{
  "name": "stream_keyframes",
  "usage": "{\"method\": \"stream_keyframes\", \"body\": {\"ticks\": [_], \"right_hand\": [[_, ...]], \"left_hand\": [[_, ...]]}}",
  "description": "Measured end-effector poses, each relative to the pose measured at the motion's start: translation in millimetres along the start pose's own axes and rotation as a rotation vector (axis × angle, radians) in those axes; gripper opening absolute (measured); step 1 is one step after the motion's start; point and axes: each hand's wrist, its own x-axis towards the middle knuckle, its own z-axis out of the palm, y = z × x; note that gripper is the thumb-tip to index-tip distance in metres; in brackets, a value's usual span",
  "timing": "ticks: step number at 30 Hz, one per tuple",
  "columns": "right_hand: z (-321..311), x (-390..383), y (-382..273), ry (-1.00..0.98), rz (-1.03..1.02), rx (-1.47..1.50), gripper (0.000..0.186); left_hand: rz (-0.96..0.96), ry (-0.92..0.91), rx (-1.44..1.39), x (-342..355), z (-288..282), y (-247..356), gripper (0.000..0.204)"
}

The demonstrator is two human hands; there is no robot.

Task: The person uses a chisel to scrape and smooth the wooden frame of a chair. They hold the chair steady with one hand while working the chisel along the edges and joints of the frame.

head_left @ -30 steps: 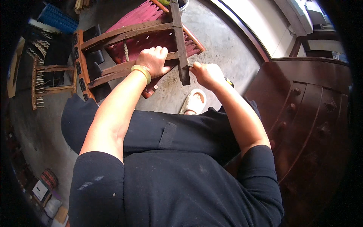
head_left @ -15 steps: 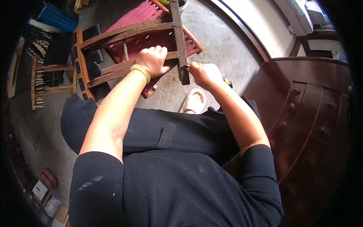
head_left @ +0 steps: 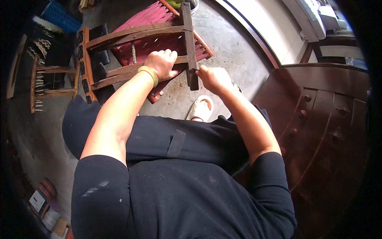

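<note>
Right now the work centres on a dark wooden chair frame (head_left: 135, 51), lying tilted on the concrete floor (head_left: 238, 51) just ahead of the person's knees, its curved rails running leftward from one straight post (head_left: 189, 44). The left hand (head_left: 161, 63) lies over a lower rail, fingers curled together and pressing down on the wood, a yellow bangle (head_left: 149, 75) at the wrist. The right hand (head_left: 213, 77) is closed at the lower end of the post; its fingers are bunched tight, though whether they pinch a small tool or only the wood I cannot tell. To do this well, I judge the left hand should bear down firmly so the frame cannot rock while the right works at the post's end. Both forearms reach forward, elbows bent, the left straighter. Beyond the fingers lies a red slatted seat (head_left: 147, 18); below the right hand's fingers is a pale sandal (head_left: 201, 109), and to their right a dark wooden panel (head_left: 326, 119).
</note>
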Motion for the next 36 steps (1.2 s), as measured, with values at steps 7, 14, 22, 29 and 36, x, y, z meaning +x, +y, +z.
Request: {"method": "stream_keyframes", "body": {"ticks": [7, 14, 22, 29, 36], "right_hand": [[25, -29, -22, -0.17, -0.091, 0.014, 0.022], [19, 3, -17, 0.043, -0.032, 0.004, 0.026], [22, -18, -26, -0.137, -0.109, -0.064, 0.021], [25, -24, -29, -0.108, -0.11, -0.043, 0.021], [5, 5, -25, -0.05, 0.004, -0.052, 0.028]], "left_hand": [[0.131, -0.122, 0.019, -1, -6, -21, 0.049], [0.176, -0.044, -0.01, 2, -2, -24, 0.048], [0.176, 0.011, -0.003, 0, 1, -27, 0.047], [0.161, -0.006, 0.003, -1, 0, -24, 0.047], [0.157, 0.012, 0.007, -1, 0, -25, 0.046]]}}
